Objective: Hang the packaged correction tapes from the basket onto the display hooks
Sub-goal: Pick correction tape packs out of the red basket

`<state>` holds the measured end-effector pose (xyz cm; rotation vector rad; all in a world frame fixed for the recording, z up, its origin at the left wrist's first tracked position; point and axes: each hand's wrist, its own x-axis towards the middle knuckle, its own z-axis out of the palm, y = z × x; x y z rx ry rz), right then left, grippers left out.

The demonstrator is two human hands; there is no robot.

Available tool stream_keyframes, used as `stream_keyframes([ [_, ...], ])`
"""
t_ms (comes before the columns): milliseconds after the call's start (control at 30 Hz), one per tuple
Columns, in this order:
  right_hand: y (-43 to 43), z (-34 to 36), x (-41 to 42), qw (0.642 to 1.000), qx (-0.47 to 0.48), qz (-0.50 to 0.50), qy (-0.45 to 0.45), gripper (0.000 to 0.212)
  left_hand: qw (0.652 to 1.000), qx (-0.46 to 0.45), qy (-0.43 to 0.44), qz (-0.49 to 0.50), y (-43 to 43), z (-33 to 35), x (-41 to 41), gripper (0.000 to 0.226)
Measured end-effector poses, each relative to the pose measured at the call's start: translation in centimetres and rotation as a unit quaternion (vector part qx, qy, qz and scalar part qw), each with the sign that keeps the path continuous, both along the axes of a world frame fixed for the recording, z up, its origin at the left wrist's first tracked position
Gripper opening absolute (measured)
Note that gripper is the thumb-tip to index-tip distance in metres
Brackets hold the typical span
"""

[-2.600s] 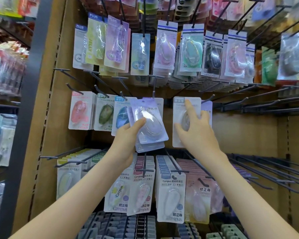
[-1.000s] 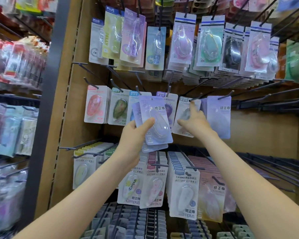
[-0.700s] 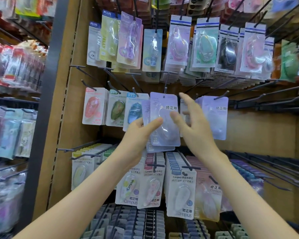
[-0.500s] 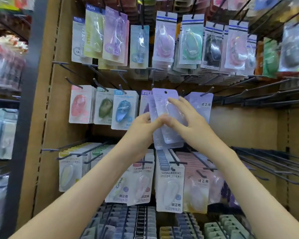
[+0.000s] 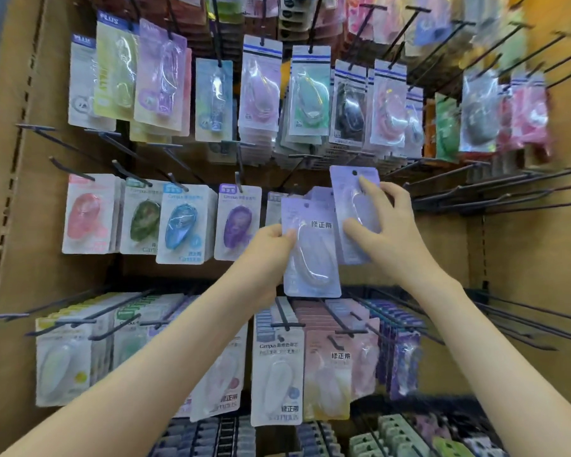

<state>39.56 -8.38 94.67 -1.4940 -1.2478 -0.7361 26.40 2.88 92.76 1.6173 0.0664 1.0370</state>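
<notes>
Though apart, hands tight around packs.

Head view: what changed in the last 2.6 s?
The right hand left the hung row, returned to the stack in the left hand, pinched one lavender pack off it and raised it up-right toward the hooks. The left hand kept its grip on the stack; the hung row stayed.

Stationery shop, self-service display wall. Brown slotted backboard carries long black wire hooks, several bare right of grip. Blister-carded correction tapes hang in rows left of, above, below grip, many same packs per hook. PLUS cards above-left, Campus cards below.
</notes>
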Motion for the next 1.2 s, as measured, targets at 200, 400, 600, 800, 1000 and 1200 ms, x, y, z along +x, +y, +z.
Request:
stream_keyframes([
  [200,0.8,-0.8,0.8,0.999,-0.043,-0.031,0.004,0.067,0.995,-0.053,-0.013,0.083,1.7,1.1,0.9,0.02],
  [400,2.2,0.3,1.5,0.994,-0.079,-0.082,0.006,0.064,0.995,-0.061,-0.022,0.082,2.3,0.5,0.9,0.02],
  [600,4.3,0.8,2.9,0.982,-0.154,-0.096,0.045,0.069,0.996,-0.035,-0.009,0.086,1.9,0.4,1.1,0.026],
  [800,3.0,-3.0,-1.1,0.994,-0.011,0.112,0.011,0.066,0.999,0.02,-0.036,0.01,0.7,0.1,1.4,0.029],
  [1000,2.1,-2.4,-0.1,0.997,0.006,0.073,-0.012,0.07,0.995,0.091,-0.015,-0.022,-0.1,0.8,2.6,0.028],
  [1200,1.1,0.1,1.9,0.999,-0.04,-0.036,-0.001,0.069,0.762,0.421,-0.11,0.479,1.9,1.3,3.6,0.043],
])
